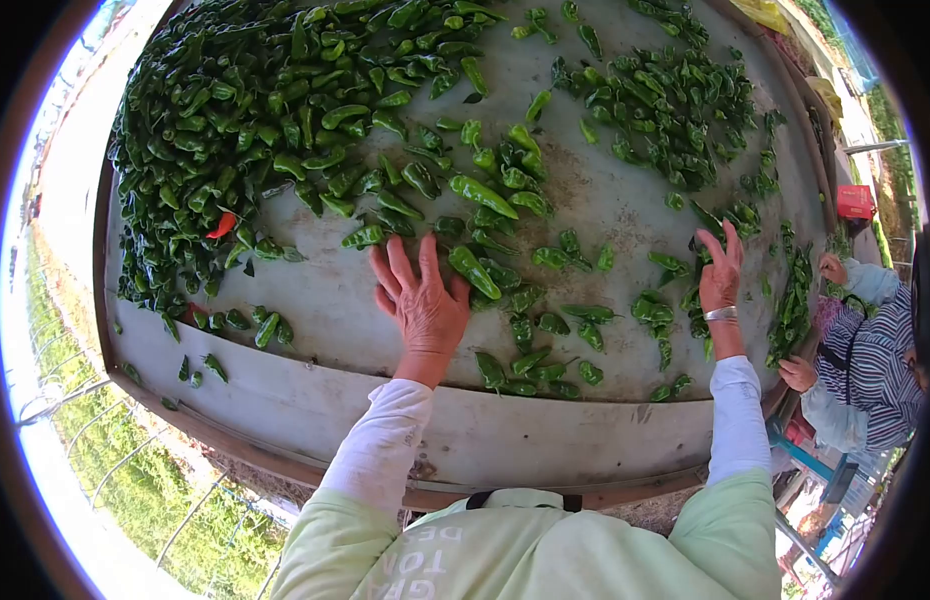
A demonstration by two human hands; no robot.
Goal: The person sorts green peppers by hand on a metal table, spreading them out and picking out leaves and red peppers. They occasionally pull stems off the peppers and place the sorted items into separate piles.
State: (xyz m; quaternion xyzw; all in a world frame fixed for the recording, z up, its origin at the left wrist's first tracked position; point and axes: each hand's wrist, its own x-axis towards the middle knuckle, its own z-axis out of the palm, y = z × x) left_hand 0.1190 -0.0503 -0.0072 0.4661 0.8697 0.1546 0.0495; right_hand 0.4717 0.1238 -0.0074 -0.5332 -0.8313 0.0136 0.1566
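Observation:
My left hand (420,305) rests on the metal tabletop with its fingers spread and nothing held. Its fingertips are beside several green peppers, and one long pepper (474,272) lies just right of its thumb. My right hand (720,278), with a silver band at the wrist, reaches over the right part of the table. Its visible fingers are stretched out and apart near a small cluster of green peppers (745,218). The underside of this hand is hidden.
A large heap of green peppers (205,130) covers the upper left, with a red pepper (222,225) at its edge. Another pile (685,110) lies at upper right. A person in a striped garment (865,360) works at the right edge, near a red box (855,201).

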